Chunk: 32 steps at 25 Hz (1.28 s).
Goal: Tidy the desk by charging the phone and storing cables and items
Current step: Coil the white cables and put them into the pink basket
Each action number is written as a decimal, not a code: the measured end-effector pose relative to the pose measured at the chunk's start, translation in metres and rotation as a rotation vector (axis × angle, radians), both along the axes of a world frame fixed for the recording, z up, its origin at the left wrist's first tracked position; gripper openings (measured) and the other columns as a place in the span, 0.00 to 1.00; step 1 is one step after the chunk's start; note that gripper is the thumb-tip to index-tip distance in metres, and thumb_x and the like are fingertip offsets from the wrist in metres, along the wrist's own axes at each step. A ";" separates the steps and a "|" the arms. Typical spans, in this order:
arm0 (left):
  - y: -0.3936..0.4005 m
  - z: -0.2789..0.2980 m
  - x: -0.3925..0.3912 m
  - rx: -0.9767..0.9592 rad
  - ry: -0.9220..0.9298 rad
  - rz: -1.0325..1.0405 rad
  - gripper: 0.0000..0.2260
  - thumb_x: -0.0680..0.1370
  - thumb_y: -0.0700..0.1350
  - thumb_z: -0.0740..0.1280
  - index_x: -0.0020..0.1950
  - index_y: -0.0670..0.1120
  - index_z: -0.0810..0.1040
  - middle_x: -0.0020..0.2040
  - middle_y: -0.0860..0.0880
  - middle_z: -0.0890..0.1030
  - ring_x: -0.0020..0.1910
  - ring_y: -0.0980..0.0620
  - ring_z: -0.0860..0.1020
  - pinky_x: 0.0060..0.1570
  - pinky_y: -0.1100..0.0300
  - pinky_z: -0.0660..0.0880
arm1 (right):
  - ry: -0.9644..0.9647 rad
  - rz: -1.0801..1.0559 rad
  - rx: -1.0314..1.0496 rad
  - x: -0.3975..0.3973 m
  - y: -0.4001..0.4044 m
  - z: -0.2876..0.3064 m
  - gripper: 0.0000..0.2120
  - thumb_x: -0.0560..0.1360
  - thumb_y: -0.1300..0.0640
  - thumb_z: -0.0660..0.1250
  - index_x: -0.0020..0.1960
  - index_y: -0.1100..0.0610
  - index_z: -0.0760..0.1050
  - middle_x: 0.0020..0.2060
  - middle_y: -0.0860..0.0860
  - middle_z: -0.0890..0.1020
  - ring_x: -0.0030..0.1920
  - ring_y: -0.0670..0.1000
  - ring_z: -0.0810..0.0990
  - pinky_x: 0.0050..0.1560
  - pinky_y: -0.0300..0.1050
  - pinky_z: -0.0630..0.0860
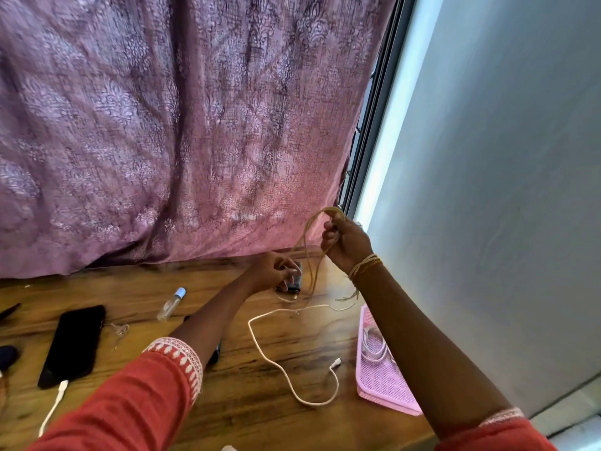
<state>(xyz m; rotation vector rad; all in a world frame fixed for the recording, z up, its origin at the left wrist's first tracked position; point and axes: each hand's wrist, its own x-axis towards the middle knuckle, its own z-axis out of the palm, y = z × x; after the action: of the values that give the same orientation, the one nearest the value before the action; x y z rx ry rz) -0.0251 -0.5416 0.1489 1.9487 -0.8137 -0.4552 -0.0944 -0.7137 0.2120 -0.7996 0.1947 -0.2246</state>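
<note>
Right hand point(346, 244) is raised above the far edge of the wooden desk point(136, 297), fist closed around a thin tan cord point(312, 252) folded into long loops; the loops arc over the knuckles and hang down, loose ends trailing near the desk. Left hand point(271, 271) is lower, fingers half curled with thumb and fingertips pinched near the hanging strands; cannot tell if it actually grips the cord or the small dark object point(294, 281) behind it.

Black phone point(73, 345) lies flat at left with a white charger plug point(61, 387) in its bottom end, so charging looks done. A long white cable point(276, 353) is sprawled loose mid-desk, not stored. Pink mesh plastic tray point(380, 382) sits at the right edge, a coiled white cable point(374, 345) already inside. A small clear spray bottle with blue cap point(172, 304) lies on its side.

Step in hand, as a judgement: coiling the tan cord. To do it well, keep the right fist firm on the loop tops, let the left hand feed the tails up in even loops, wrap the ends so the bundle holds, then set it in the tray. Risk: dangling ends snagging the white cable below.
</note>
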 end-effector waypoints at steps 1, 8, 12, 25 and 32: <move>-0.002 0.002 -0.002 -0.048 0.072 0.039 0.06 0.79 0.41 0.65 0.50 0.40 0.80 0.38 0.47 0.80 0.28 0.60 0.79 0.28 0.68 0.74 | -0.024 0.013 0.113 0.001 -0.004 0.007 0.09 0.81 0.57 0.56 0.51 0.58 0.75 0.28 0.50 0.73 0.23 0.44 0.71 0.23 0.34 0.71; -0.007 0.012 0.008 -0.373 0.830 0.062 0.19 0.76 0.59 0.63 0.60 0.49 0.72 0.54 0.40 0.80 0.48 0.41 0.81 0.43 0.48 0.78 | -0.076 0.011 0.669 0.001 -0.018 0.029 0.16 0.82 0.53 0.51 0.43 0.63 0.69 0.29 0.53 0.70 0.20 0.49 0.72 0.22 0.36 0.73; -0.019 0.007 0.000 -0.393 1.101 -0.215 0.28 0.69 0.66 0.66 0.63 0.50 0.73 0.55 0.40 0.80 0.52 0.39 0.80 0.51 0.41 0.75 | -0.113 0.001 0.681 0.003 0.001 0.053 0.13 0.81 0.61 0.49 0.41 0.61 0.66 0.27 0.54 0.68 0.18 0.49 0.69 0.20 0.34 0.71; 0.012 0.014 0.039 -0.746 0.848 0.269 0.14 0.82 0.50 0.55 0.38 0.48 0.68 0.21 0.54 0.66 0.17 0.57 0.66 0.23 0.66 0.71 | 0.510 -0.086 -0.611 -0.003 -0.020 0.023 0.09 0.72 0.58 0.58 0.41 0.58 0.76 0.23 0.48 0.68 0.25 0.46 0.63 0.30 0.37 0.62; 0.026 0.059 0.049 -0.432 0.412 0.027 0.10 0.83 0.47 0.57 0.46 0.46 0.74 0.27 0.52 0.58 0.21 0.57 0.54 0.24 0.69 0.50 | 0.312 -0.044 -1.563 0.027 0.024 0.023 0.29 0.69 0.58 0.70 0.69 0.53 0.68 0.60 0.57 0.74 0.57 0.56 0.75 0.58 0.57 0.76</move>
<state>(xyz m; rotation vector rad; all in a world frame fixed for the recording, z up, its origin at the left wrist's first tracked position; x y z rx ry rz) 0.0235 -0.5153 0.2077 1.4022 -0.5610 -0.5866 -0.0677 -0.6896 0.2355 -2.3916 0.3234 -0.2744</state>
